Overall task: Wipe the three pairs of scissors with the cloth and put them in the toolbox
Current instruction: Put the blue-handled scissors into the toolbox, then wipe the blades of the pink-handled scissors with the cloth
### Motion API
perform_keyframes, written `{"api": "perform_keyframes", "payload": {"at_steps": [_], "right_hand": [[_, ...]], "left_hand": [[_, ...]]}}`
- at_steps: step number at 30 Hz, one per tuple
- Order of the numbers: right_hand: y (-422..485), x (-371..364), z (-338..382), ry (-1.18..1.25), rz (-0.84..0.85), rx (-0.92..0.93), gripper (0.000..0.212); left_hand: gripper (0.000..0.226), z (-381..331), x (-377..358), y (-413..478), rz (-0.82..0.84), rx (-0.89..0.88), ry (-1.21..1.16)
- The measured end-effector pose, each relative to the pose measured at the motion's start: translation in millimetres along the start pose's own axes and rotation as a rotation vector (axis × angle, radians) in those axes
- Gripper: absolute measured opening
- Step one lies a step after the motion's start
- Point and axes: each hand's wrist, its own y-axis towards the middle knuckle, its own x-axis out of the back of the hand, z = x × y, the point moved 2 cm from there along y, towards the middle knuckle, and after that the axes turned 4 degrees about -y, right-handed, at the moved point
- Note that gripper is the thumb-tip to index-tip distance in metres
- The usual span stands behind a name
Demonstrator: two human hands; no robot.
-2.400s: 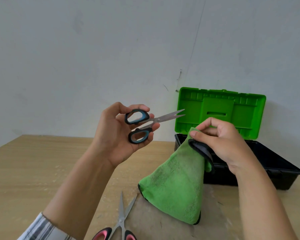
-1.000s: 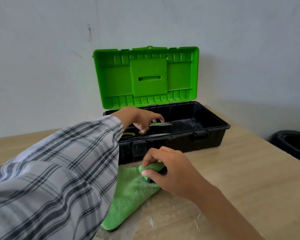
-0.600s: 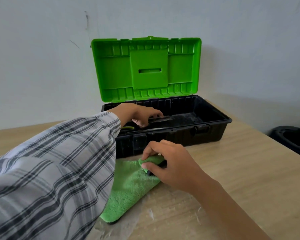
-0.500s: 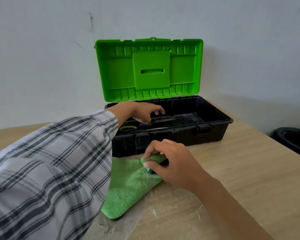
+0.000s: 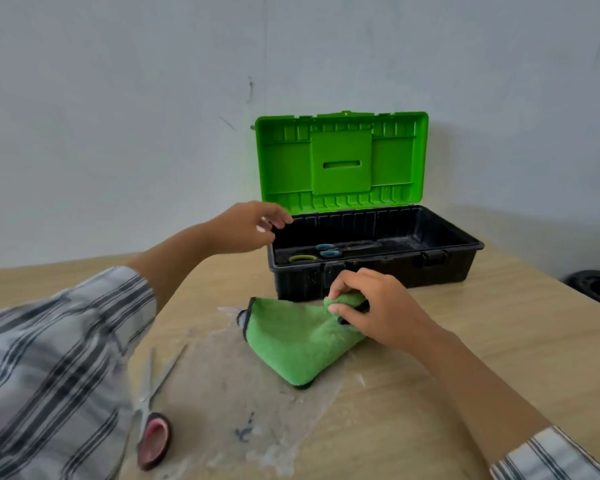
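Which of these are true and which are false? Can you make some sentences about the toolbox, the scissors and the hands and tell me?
1. The toolbox has its lid open. True.
2. The blue-handled scissors lie on the table. False: they lie inside the toolbox.
3. The right hand holds the green cloth. True.
4. The left hand holds the pink-handled scissors. False: the left hand holds nothing, and those scissors lie on the table.
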Motion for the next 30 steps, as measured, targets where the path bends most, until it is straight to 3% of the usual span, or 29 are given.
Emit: {"api": "perform_keyframes", "payload": {"at_steps": [6,11,15,18,30], "right_hand": [[23.0,-1.8,47.6,-0.027,0.031,-0.017,0.014],[46.9,-8.9,93.2,0.014,0.027,0.025,0.012],[66.2,-18.6,124.3,0.034,0.058,0.044,0.010],[78.0,-27.4,144.0,0.045,0.073,0.066,0.010],[109.1,-40.3,165.7,0.125,0.027,-0.007,0.012]], "left_hand": [[0.033,34.0,18.8,-87.5,0.014,0.127,0.034],[0.013,55.0,15.5,-144.4,0.100,0.310,0.166],[0.046,61.0,9.6,-177.3,0.298,0.518,0.344],[0.050,63.4,-0.5,-192.0,0.336,0.576,0.380],[0.024,75.4,-0.9,-192.6,0.094,0.562,-0.065]]}}
